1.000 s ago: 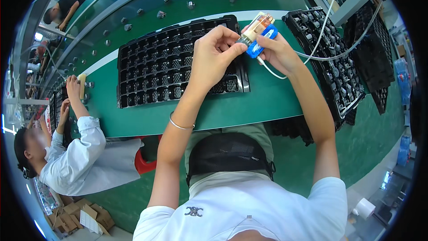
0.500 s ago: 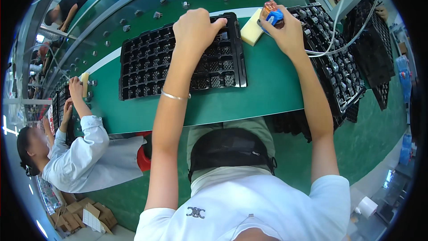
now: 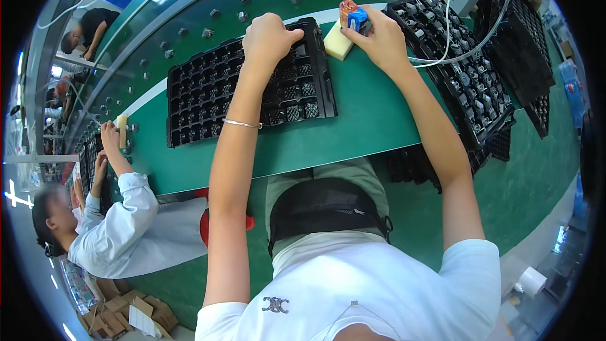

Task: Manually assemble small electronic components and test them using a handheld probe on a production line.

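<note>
A black plastic tray (image 3: 180,113) with rows of square pockets lies slightly slanted on the green table. My left hand (image 3: 270,41) is closed at its far edge, the thumb stretched over the rim near the far right corner; the other fingers are mostly hidden behind the back of the hand. To the right, my right hand (image 3: 384,41) pinches a small blue and copper-coloured part (image 3: 356,17) between thumb and fingers. That part is held above a pale yellow block (image 3: 338,43), which lies beside the tray's right side.
A black tray filled with metal parts (image 3: 464,72) stands at the right, with a white cable (image 3: 447,31) across it. Small metal parts (image 3: 243,17) are scattered along the far green surface. At the left a co-worker (image 3: 117,227) works at another tray. More black trays (image 3: 514,57) are stacked far right.
The whole view has shifted a little, so the table things sit further left. My right hand still holds the blue and copper-coloured part, and my left hand stays at the tray's far edge.
</note>
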`<state>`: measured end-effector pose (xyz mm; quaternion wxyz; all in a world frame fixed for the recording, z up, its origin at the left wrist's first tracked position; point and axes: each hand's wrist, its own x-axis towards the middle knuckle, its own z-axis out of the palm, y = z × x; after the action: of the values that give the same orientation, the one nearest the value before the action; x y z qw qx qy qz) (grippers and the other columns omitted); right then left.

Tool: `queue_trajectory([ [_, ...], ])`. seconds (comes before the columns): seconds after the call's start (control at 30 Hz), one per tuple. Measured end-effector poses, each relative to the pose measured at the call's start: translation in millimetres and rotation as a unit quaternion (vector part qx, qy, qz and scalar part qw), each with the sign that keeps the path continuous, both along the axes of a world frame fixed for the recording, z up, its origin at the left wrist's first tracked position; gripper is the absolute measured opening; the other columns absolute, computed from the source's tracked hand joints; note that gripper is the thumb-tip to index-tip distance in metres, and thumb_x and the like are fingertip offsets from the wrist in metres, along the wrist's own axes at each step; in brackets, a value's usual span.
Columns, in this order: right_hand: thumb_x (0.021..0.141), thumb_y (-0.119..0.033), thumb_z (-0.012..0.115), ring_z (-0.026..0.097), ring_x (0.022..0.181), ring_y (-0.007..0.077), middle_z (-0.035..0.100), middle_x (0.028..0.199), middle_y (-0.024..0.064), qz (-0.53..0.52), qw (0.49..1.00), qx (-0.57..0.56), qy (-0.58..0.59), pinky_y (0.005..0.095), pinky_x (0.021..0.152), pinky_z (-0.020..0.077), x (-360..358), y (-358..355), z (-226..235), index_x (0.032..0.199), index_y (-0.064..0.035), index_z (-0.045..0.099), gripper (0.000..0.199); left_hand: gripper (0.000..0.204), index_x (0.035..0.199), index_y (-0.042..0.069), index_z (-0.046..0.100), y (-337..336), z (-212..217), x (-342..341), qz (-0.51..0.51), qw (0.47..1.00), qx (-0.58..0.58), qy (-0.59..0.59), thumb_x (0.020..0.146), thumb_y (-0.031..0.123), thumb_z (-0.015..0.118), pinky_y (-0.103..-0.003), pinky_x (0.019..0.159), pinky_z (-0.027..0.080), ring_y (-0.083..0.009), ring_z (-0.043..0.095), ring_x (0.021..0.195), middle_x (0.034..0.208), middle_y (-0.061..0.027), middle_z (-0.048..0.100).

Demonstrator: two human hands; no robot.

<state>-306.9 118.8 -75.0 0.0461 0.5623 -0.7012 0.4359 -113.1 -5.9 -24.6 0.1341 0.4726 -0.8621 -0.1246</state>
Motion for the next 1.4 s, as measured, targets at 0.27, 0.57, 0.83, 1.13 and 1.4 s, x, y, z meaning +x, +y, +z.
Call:
queue_trajectory([
  [0.27, 0.078, -0.04, 0.072, 0.068, 0.077, 0.0305, 0.068, 0.086, 0.0123, -0.008, 0.998, 0.056, -0.013, 0.0402, 0.067, 0.0528, 3.9, 5.1, 12.3, 0.11, -0.0099, 0.064, 0.045, 0.039, 0.071, -0.003, 0.068, 9.3, 1.0, -3.8, 0.021, 0.999, -0.02, 0.018, 0.066, 0.035, 0.075, -0.043, 0.067, 0.055, -0.0363, 0.068, 0.073, 0.072, -0.0197, 0.068],
  [0.57, 0.074, -0.042, 0.074, 0.06, 0.061, 0.0206, 0.064, 0.076, 0.0087, -0.021, 1.0, 0.007, 0.007, 0.034, 0.058, 0.0474, -0.1, 0.0, 1.9, 0.113, -0.0096, 0.065, 0.052, 0.033, 0.069, 0.0, 0.067, -0.3, 0.1, 10.6, -0.042, 0.994, 0.013, 0.103, 0.072, 0.033, 0.075, -0.04, 0.066, 0.052, -0.0309, 0.067, 0.068, 0.069, -0.0159, 0.067],
  [0.83, 0.074, -0.042, 0.075, 0.059, 0.059, 0.0209, 0.063, 0.074, 0.0088, -0.02, 1.0, 0.016, 0.007, 0.0344, 0.057, 0.0473, 0.9, 1.6, 5.2, 0.114, -0.0085, 0.065, 0.053, 0.016, 0.083, 0.005, 0.056, 41.0, 24.7, 32.5, -0.076, 0.857, 0.241, 0.45, 0.086, 0.015, 0.068, -0.021, 0.046, 0.041, -0.0129, 0.064, 0.057, 0.081, -0.0121, 0.07],
  [1.13, 0.073, -0.04, 0.076, 0.056, 0.057, 0.019, 0.062, 0.073, 0.0085, -0.018, 1.0, 0.02, -0.001, 0.0328, 0.056, 0.0459, 1.4, 0.0, 7.4, 0.115, -0.0069, 0.066, 0.054, 0.01, 0.101, 0.008, 0.051, 57.5, -2.8, 38.8, -0.137, 0.663, 0.464, 0.572, 0.093, 0.013, 0.05, -0.021, 0.049, 0.038, -0.0116, 0.057, 0.061, 0.086, -0.0128, 0.066],
  [1.4, 0.072, -0.037, 0.077, 0.062, 0.063, 0.0209, 0.066, 0.076, 0.0099, -0.006, 0.998, 0.067, -0.015, 0.0341, 0.061, 0.0487, 0.1, -10.8, 13.2, 0.117, -0.0056, 0.065, 0.056, 0.012, 0.1, 0.006, 0.056, 63.2, -12.3, 46.2, -0.129, 0.611, 0.502, 0.598, 0.094, 0.015, 0.052, -0.02, 0.049, 0.038, -0.0097, 0.053, 0.057, 0.079, -0.0084, 0.064],
])
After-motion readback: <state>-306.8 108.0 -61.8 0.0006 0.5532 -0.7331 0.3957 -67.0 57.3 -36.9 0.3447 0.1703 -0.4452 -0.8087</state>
